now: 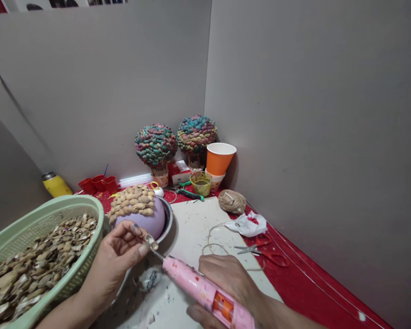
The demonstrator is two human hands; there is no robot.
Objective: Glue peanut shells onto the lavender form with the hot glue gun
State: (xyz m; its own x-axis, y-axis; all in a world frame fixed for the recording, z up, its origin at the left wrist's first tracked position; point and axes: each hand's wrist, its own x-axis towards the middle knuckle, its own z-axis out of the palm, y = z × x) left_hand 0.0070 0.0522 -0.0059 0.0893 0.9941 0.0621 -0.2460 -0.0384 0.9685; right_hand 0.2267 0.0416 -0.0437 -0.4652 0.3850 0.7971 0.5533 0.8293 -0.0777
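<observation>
Between its thumb and fingertips, my left hand (118, 260) pinches a peanut shell (152, 242), hollow side showing. My right hand (229, 278) is wrapped around a pink glue gun (192, 278), whose metal nozzle points at the shell and sits close against it. Just behind my left hand a lilac balloon (155, 219) rests in a metal bowl (169, 224); rows of peanut shells (133, 199) cover its upper part. To the left stands a green plastic basket (97, 214) full of loose shell halves (44, 269).
Scissors (260, 251), twine (232, 201) and crumpled tissue (248, 224) lie right of the board (188, 219). Behind are two shell-covered balls on cups (155, 144), an orange cup (220, 160), a bowl of yellowish liquid (201, 183), pliers (191, 195), red cups (98, 183) and a yellow bottle (56, 185).
</observation>
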